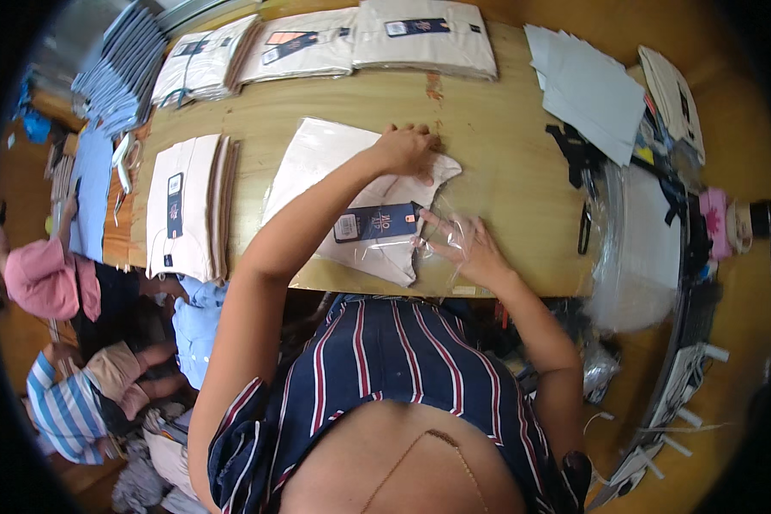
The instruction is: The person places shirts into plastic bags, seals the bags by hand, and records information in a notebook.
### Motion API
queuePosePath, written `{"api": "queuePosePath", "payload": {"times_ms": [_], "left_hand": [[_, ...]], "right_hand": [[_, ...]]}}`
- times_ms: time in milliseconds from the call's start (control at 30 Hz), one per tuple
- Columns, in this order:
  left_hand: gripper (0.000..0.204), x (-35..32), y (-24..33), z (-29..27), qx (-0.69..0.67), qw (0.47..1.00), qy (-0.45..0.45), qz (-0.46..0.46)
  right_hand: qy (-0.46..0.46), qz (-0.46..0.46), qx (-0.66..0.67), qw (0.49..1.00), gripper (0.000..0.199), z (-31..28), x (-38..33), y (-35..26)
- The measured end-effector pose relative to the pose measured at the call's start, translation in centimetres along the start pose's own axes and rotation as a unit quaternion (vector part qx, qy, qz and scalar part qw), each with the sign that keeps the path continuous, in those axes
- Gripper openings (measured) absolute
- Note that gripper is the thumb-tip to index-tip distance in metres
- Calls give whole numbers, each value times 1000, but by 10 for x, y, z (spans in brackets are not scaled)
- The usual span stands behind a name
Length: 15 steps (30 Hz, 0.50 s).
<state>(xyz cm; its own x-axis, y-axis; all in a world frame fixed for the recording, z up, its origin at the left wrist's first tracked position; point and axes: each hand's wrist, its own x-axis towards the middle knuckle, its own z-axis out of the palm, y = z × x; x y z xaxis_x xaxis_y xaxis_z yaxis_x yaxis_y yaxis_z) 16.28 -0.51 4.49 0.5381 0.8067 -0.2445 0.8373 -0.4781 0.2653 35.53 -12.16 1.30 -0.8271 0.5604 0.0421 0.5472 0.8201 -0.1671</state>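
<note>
One folded cream garment (pixel 317 163) lay in clear plastic (pixel 461 226) near the front edge of the table (pixel 514 171), dark tag (pixel 396 222) up. Your left hand (pixel 404 151) bent over its far right corner; your right hand (pixel 481 259), fingers apart, touched the loose plastic. Whether either pinched anything, I couldn't tell.

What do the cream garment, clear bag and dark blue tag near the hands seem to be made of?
Garment: apparently matte cloth, judging by its soft creases; fibre unclear. Bag: probably thin glossy plastic film, transparent with crinkled highlights. Tag: likely smooth printed card, flat with straight edges.
</note>
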Motion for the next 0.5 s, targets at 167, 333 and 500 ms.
{"api": "queuePosePath", "payload": {"times_ms": [167, 333, 500], "left_hand": [[47, 38, 0, -6, -123, 958, -209, 151], [44, -18, 15, -86, -276, 937, -109, 186], [28, -104, 26, -178, -377, 890, 115, 230]], "right_hand": [[87, 116, 96, 985, 55, 13, -50, 2], [241, 295, 495, 781, 63, 21, -89, -30], [276, 95, 672, 681, 79, -7, -46, -59]]}}
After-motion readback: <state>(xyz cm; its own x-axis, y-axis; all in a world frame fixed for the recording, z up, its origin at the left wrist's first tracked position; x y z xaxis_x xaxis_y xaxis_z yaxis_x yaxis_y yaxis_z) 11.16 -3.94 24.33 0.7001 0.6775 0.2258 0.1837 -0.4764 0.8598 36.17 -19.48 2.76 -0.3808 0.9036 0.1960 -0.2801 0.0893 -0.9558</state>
